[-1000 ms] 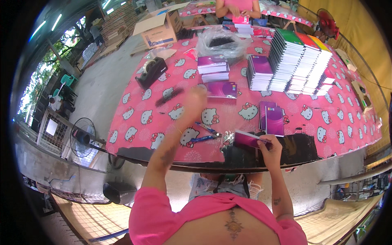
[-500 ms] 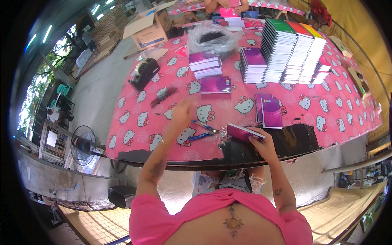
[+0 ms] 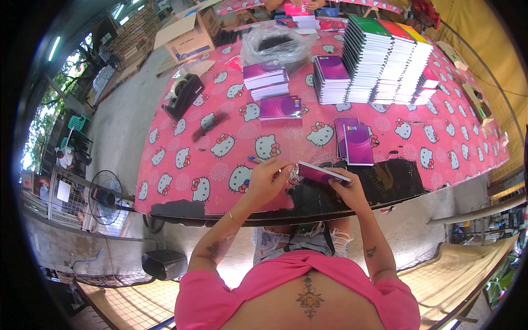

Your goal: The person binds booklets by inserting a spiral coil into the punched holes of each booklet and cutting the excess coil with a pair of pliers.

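Note:
A purple notebook (image 3: 319, 174) is tilted in my right hand (image 3: 346, 186), gripped at its right end with the thumb on top. Just left of the notebook's free end, my left hand (image 3: 268, 180) has its fingers curled into a pinch; what is between the fingertips is too small to make out. Partly covered by that hand, blue-handled pliers (image 3: 253, 159) lie on the table. Farther left, a bunch of black spiral binding coils (image 3: 210, 126) rests on the pink cloth. Beyond the held notebook lie a few flat purple notebooks (image 3: 358, 144).
Purple notebooks are stacked (image 3: 266, 80) mid-table, beside tall stacks of green, red and yellow ones (image 3: 367, 60). A black tape dispenser (image 3: 184, 96), a plastic bag of coils (image 3: 275, 44) and a cardboard box (image 3: 190, 39) stand farther back. Another person's hands (image 3: 313, 5) work at the far edge.
My left hand has moved right and nearer, from beside the coils to close by the held notebook, covering much of the pliers. The right hand still grips the notebook.

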Available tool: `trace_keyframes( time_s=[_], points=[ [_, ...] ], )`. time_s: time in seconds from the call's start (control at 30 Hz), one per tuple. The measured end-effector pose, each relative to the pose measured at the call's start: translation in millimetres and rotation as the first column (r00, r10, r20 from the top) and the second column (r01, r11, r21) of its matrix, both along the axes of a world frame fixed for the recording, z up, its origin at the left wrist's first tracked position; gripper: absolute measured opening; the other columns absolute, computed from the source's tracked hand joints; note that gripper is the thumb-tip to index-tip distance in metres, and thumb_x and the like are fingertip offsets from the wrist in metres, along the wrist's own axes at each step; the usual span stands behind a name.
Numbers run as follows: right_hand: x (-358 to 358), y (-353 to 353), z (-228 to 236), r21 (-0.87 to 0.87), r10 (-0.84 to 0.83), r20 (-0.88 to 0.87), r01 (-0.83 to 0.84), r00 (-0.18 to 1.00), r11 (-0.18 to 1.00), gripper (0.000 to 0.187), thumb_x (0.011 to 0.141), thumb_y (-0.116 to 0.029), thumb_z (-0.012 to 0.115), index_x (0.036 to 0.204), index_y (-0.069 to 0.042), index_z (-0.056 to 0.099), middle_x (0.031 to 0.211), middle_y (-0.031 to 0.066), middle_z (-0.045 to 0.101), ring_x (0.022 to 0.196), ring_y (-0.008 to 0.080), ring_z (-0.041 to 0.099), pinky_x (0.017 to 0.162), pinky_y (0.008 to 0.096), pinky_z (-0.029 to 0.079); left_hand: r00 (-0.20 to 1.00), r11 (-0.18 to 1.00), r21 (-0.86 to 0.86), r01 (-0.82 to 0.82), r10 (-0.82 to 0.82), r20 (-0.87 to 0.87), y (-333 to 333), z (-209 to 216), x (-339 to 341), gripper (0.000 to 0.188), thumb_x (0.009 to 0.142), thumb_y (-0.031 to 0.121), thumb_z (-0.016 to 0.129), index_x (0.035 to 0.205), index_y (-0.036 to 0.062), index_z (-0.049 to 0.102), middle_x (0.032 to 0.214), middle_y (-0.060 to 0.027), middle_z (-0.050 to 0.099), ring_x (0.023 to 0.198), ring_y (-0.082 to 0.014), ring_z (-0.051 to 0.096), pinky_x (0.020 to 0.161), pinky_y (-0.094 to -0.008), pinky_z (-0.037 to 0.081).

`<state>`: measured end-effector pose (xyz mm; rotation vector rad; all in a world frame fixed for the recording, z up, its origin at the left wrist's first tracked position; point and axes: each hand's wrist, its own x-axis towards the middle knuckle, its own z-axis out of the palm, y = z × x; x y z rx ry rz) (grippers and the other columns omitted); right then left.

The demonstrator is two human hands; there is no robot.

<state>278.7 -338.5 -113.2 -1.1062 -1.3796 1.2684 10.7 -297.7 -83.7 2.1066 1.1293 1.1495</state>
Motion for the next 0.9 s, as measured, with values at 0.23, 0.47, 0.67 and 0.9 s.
trace_keyframes(
  time_s=[0.23,0.47,0.67,0.9],
  points=[
    [3,4,-18,0.087,-0.021,0.021,0.019,1.0,0.996,0.031,0.092,-0.001,0.064,0.123,-0.003,0.069,0.094,-0.0013,0.067,0.082,0.0047,0.053,0.074,0.0221,0.044,0.974,0.995,-0.056,0.086,-0.096,-0.204,18,5,-9,0.02,0.096,0.017,0.066,0.109,0.0016,0.071,0.082,-0.0124,0.064,0.067,-0.0252,0.061,0.061,-0.0356,0.047],
    [-2,1,-7,0.109,-0.028,-0.009,0.029,1.0,0.994,0.03,0.093,-0.002,0.065,0.122,-0.004,0.07,0.089,-0.0034,0.064,0.076,0.0029,0.048,0.067,0.0206,0.04,0.965,0.992,0.061,0.113,-0.094,-0.245,26,11,-10,0.021,0.093,0.018,0.069,0.109,0.0042,0.069,0.087,-0.0119,0.061,0.075,-0.0302,0.062,0.065,-0.0381,0.048],
    [3,-2,1,-0.023,0.01,0.049,-0.009,0.999,1.0,0.029,0.094,-0.003,0.065,0.122,-0.003,0.07,0.091,-0.002,0.066,0.082,0.0043,0.052,0.075,0.0217,0.044,0.955,0.98,0.042,0.196,-0.181,-0.234,29,23,-3,0.025,0.091,0.025,0.071,0.109,0.0078,0.066,0.099,-0.0115,0.062,0.083,-0.0352,0.062,0.074,-0.0425,0.049],
    [0,-1,-1,0.031,0.003,0.044,-0.004,0.999,1.0,0.029,0.096,-0.009,0.067,0.125,-0.005,0.069,0.086,-0.0027,0.064,0.072,0.0037,0.049,0.064,0.0217,0.041,0.893,0.958,0.019,0.286,-0.259,-0.368,39,15,2,0.028,0.092,0.028,0.07,0.113,0.0106,0.064,0.109,-0.011,0.06,0.09,-0.0339,0.062,0.077,-0.0432,0.048]
  ],
)
